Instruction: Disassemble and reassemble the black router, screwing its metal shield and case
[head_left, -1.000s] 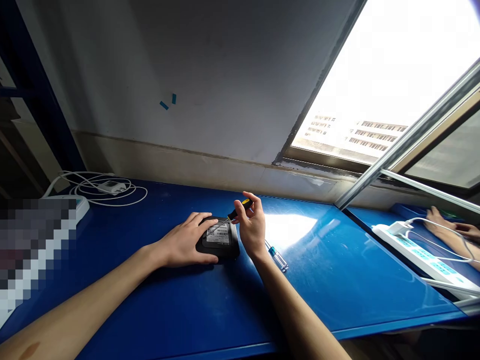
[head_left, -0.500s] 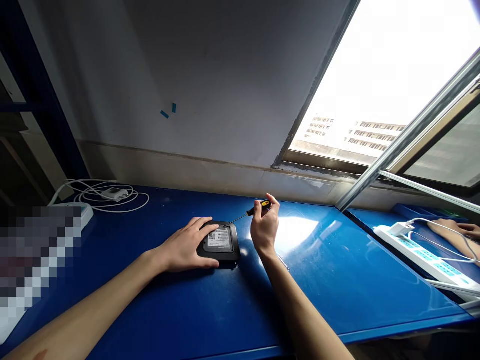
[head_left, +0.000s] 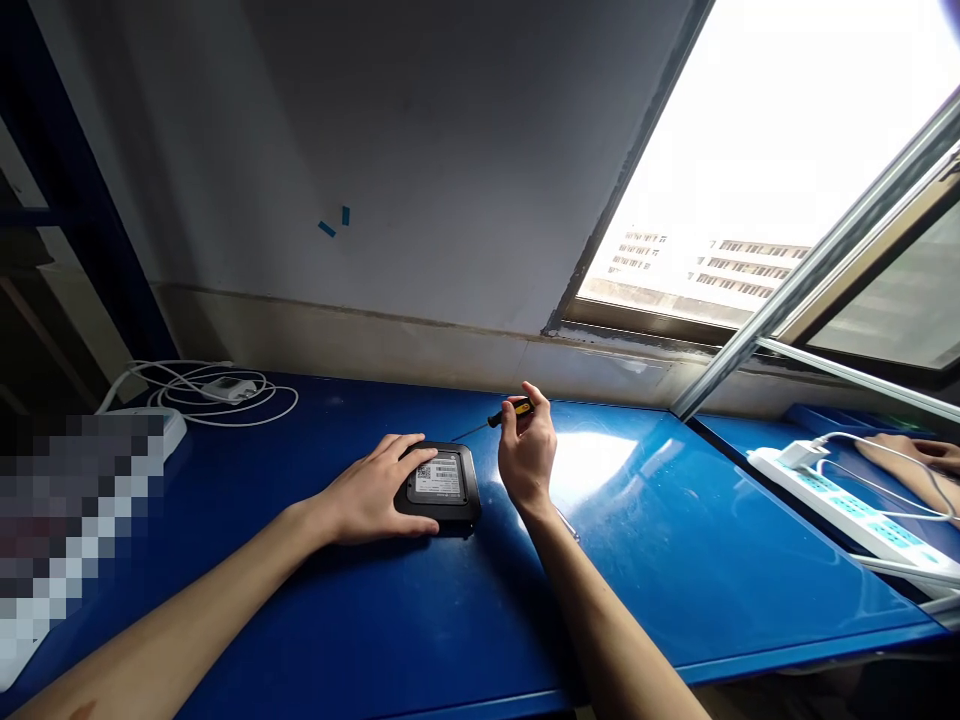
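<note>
A flat black box-shaped device (head_left: 471, 500) with a white printed label rests on the blue table. My left hand (head_left: 375, 490) grips its left side, with fingers over the top and the thumb along the near edge. In my right hand (head_left: 527, 455) is a screwdriver (head_left: 517, 411) with a black and yellow handle, held slanted between thumb and fingers. Its thin shaft points down to the left, the tip at the device's far edge; whether it touches I cannot tell. Beside my right wrist lies a slim shiny metal object (head_left: 567, 524), partly hidden by the arm.
A white power strip (head_left: 169, 430) and a coiled white cable with an adapter (head_left: 231, 389) lie at the left, near a pixelated area. To the right, past a metal post (head_left: 739, 355), are another power strip (head_left: 847, 510) and another person's arm (head_left: 904, 465). A wall stands behind.
The screwdriver and my right hand have shifted slightly left and up. The tip has moved from the device's top face to its far edge. My left hand stays on the device.
</note>
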